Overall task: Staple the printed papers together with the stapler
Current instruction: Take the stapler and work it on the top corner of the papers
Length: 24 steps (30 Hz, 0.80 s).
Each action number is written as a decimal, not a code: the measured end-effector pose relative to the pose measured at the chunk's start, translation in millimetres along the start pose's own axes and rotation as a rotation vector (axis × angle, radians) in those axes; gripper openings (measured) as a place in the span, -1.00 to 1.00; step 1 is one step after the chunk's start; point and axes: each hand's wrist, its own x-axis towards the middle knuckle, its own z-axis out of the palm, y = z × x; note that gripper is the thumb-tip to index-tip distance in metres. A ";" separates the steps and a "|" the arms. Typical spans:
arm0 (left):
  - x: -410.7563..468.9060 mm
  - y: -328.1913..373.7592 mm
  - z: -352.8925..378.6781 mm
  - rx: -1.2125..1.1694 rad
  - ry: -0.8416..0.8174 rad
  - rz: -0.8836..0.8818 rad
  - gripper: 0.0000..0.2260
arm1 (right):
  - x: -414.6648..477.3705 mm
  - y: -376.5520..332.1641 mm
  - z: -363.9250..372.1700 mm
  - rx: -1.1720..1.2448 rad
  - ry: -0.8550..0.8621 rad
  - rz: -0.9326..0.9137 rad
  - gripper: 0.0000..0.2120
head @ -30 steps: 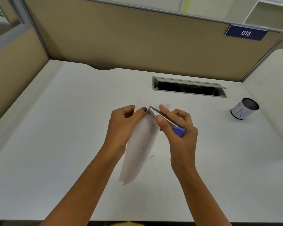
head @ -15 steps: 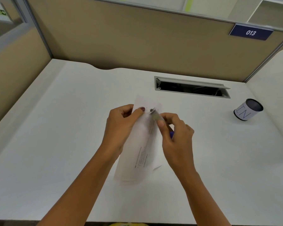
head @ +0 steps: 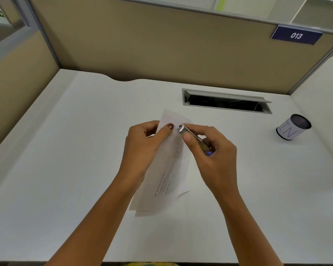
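My left hand [head: 144, 148] pinches the upper left corner of the printed papers [head: 167, 173], thumb on top, holding them tilted above the white desk [head: 65, 169]. My right hand [head: 211, 156] grips a small silver stapler with a blue end [head: 194, 138]. The stapler's metal nose sits on the papers' top edge, right beside my left thumb. The lower sheets fan apart slightly at the bottom. The stapler's underside is hidden by the paper and my fingers.
An open cable slot [head: 227, 101] is set into the desk behind the hands. A paper-wrapped cylindrical cup [head: 293, 127] lies tilted at the right. Tan partition walls [head: 161, 45] close the desk at the back and left.
The papers have turned flatter toward the camera, showing printed text. The stapler's nose has stayed at the top corner while my right hand shifted slightly, uncovering more of its silver body.
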 end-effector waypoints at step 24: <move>-5.5 5.0 1.1 0.033 0.077 0.025 -0.72 | 3.0 -11.0 -1.0 0.045 -0.041 0.050 -0.83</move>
